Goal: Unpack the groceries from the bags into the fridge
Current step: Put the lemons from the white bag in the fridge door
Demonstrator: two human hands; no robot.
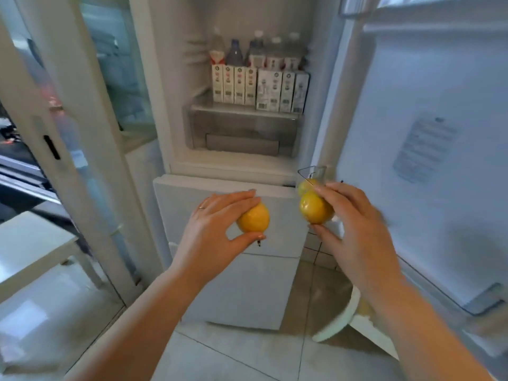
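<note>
Item 1: round yellow-orange lemon [253, 221], held in my left hand [220, 224]. Fingers curled over its top, thumb under it; the grip is closed on the fruit. Long axis roughly upright, tilted slightly.

Item 2: two more yellow lemons, the nearer one [314, 207] and a second, greener one behind it [304, 187], both in my right hand [354, 229]. Fingers above, thumb below, closed around the pair. A thin dark line and something clear show just above them; I cannot tell what that is.

Item 3: open white fridge [176, 149], door [428, 133] swung out to my right. One shelf visible, already carrying a row of white cartons [261, 88] with clear plastic bottles [233, 55] behind them. Below it, a translucent grey crisper drawer [242, 127], shut as far as I can see.

Position note: both hands hang in front of the closed lower freezer panel [220, 193], well below and forward of the drawer. The drawer lies up and away from the fingers, nearly centred between them, the left slightly nearer by my judgement. With both hands full, I judge one fruit load must be set down before the drawer can be pulled.
</note>
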